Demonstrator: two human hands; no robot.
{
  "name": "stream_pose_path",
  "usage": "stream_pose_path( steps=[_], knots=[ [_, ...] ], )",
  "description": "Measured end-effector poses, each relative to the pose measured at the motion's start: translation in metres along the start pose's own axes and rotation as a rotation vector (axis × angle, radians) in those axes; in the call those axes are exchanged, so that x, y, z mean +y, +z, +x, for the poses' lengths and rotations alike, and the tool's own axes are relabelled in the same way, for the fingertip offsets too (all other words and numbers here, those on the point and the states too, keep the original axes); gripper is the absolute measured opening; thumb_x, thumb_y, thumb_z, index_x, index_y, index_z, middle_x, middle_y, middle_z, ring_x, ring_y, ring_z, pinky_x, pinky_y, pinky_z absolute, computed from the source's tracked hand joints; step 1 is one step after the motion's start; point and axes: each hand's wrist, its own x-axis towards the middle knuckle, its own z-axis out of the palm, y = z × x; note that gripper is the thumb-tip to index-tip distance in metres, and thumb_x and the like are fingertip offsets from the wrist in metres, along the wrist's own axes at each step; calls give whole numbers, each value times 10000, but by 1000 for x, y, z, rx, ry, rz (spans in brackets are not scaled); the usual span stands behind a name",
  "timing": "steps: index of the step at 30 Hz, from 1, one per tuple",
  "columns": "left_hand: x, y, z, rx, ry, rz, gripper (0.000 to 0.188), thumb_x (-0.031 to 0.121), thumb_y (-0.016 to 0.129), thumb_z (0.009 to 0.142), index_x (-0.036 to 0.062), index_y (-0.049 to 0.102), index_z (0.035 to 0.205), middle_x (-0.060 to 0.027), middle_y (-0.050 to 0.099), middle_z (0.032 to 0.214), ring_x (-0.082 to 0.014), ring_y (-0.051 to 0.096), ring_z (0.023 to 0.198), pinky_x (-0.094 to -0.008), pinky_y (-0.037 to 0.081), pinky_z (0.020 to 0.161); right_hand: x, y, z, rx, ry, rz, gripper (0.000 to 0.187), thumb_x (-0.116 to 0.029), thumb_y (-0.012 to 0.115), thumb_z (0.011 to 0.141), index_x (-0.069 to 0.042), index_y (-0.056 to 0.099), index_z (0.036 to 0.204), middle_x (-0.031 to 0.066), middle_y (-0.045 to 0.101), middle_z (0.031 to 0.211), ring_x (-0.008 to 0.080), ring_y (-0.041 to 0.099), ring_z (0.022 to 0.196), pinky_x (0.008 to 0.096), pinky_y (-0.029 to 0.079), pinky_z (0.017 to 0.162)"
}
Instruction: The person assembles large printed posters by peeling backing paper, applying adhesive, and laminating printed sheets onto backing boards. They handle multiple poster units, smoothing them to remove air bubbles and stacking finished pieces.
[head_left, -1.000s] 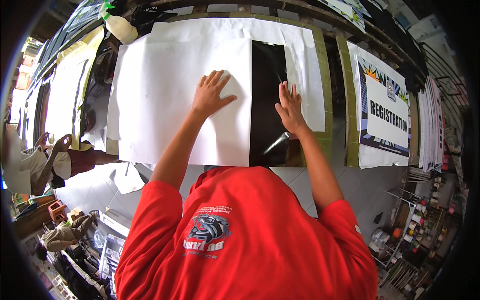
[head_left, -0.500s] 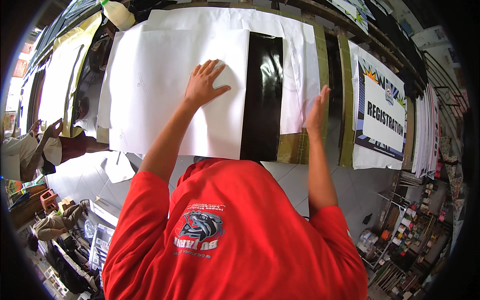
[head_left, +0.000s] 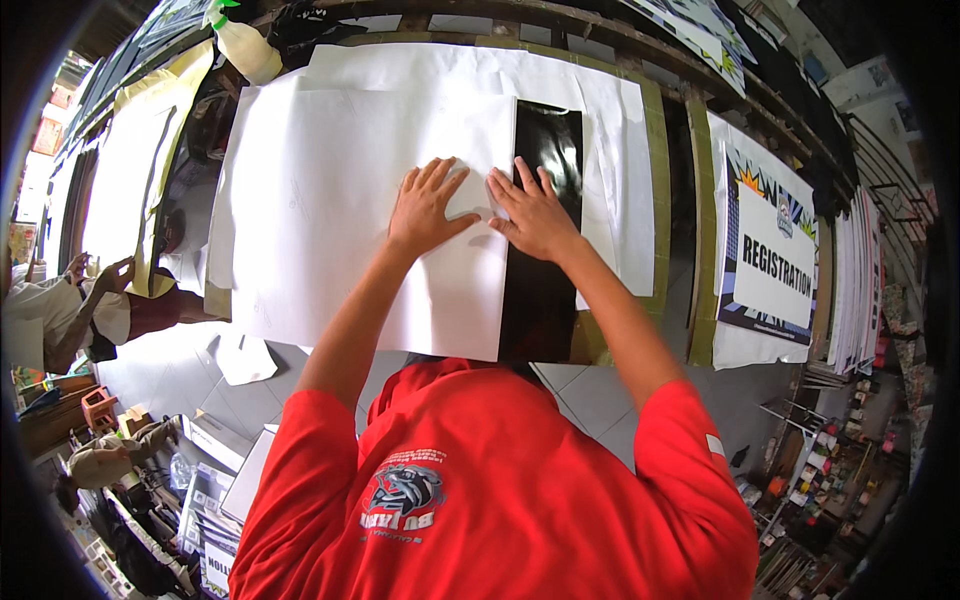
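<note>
A large white sheet (head_left: pixel 330 200) lies over the work table, its right edge overlapping a glossy black sheet (head_left: pixel 545 300). My left hand (head_left: pixel 430 208) rests flat on the white sheet with its fingers spread. Beside it, my right hand (head_left: pixel 532 212) lies open across the seam, fingertips at the white sheet's edge and the palm over the black surface. Neither hand grips anything. More white paper (head_left: pixel 620 190) shows under both sheets, at the back and on the right.
A printed poster board (head_left: pixel 770 250) lies to the right on white backing. At the back left stands a spray bottle (head_left: pixel 248 50). Another person's hands (head_left: pixel 105 275) are at a yellow-edged sheet (head_left: pixel 125 190) on the left. A greenish board (head_left: pixel 655 200) shows beneath the papers.
My right hand has moved left from the papers' right side onto the seam between white and black. My left hand stays flat on the white sheet. The view has shifted slightly.
</note>
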Motion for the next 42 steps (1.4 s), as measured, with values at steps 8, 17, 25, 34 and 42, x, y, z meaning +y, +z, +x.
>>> stream_pose_path(
  steps=[8, 17, 25, 34, 42],
  knots=[
    [0, -10, -1, -7, -59, -117, 678, 470, 665, 756, 106, 496, 1302, -110, 412, 1388, -291, 321, 1322, -466, 238, 1091, 54, -3, 46, -50, 23, 52, 580, -490, 262, 968, -143, 328, 1428, 24, 304, 1489, 372, 158, 1391, 583, 73, 1099],
    [-10, -9, 4, -33, -80, -134, 683, 488, 651, 768, 105, 483, 1307, -100, 396, 1395, -287, 300, 1332, -460, 222, 1101, 100, 1, 104, -44, 190, 59, 542, -476, 231, 975, -191, 367, 1415, -22, 314, 1487, 369, 176, 1387, 597, 58, 1090],
    [-11, -9, 10, -19, -62, -111, 686, 479, 648, 775, 70, 479, 1299, -135, 398, 1380, -298, 315, 1317, -476, 236, 1087, 92, 1, 115, -1, 182, -289, 610, -494, 397, 930, -126, 340, 1413, 27, 327, 1478, 331, 185, 1392, 593, 130, 1087],
    [10, -12, 52, -7, 15, 79, 529, 359, 568, 839, 52, 502, 1265, -165, 396, 1383, -332, 315, 1314, -552, 244, 1053, 62, 4, 71, 146, 311, -293, 770, -552, 473, 872, -73, 258, 1435, 106, 326, 1468, 314, 215, 1387, 560, 186, 1086],
    [-15, 58, 105, 13, 107, 139, 512, 372, 389, 941, 187, 351, 1417, -87, 299, 1484, -278, 206, 1390, -534, 144, 1097, 15, 3, 23, 181, 421, -207, 851, -527, 597, 796, -102, 245, 1444, 171, 288, 1469, 343, 210, 1380, 549, 197, 1084]
  ],
)
